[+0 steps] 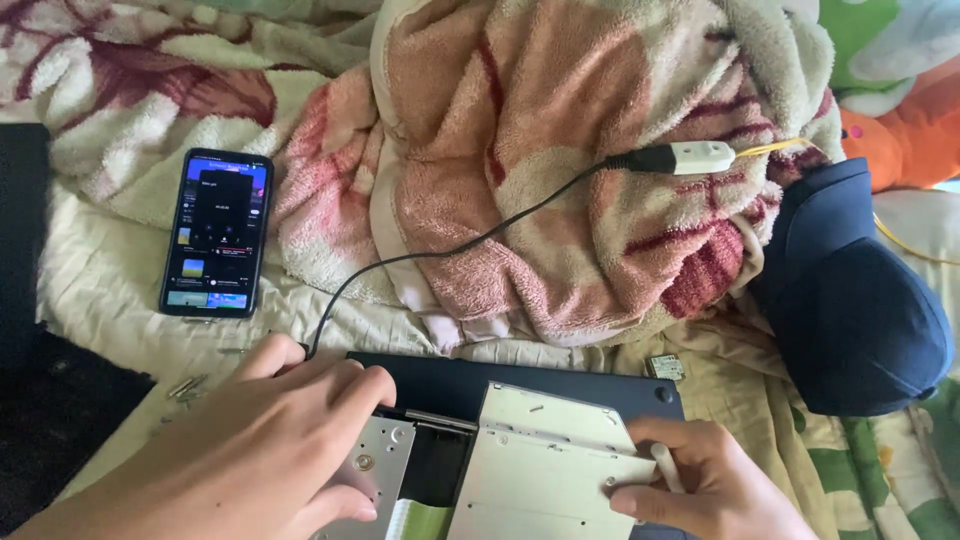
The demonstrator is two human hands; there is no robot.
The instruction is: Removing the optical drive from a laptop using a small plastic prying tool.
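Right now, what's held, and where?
Right hand pinches the silver drive unit at its right edge; left hand rests flat on the laptop base, gripping nothing visible.

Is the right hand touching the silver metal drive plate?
Touching. The head view shows the right hand with thumb and fingers pressed on the right edge of the silver drive plate.

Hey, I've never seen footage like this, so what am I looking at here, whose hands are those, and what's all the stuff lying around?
This is one view from a camera worn on a person's head, looking down at their own two bare hands over a bed. The left hand rests on an opened dark laptop turned bottom up. The right hand grips a flat silver optical drive lying on it. A black cable runs across a pink fleece blanket to a white adapter. A lit smartphone lies to the left, a navy cap to the right, and small screws near the left hand.
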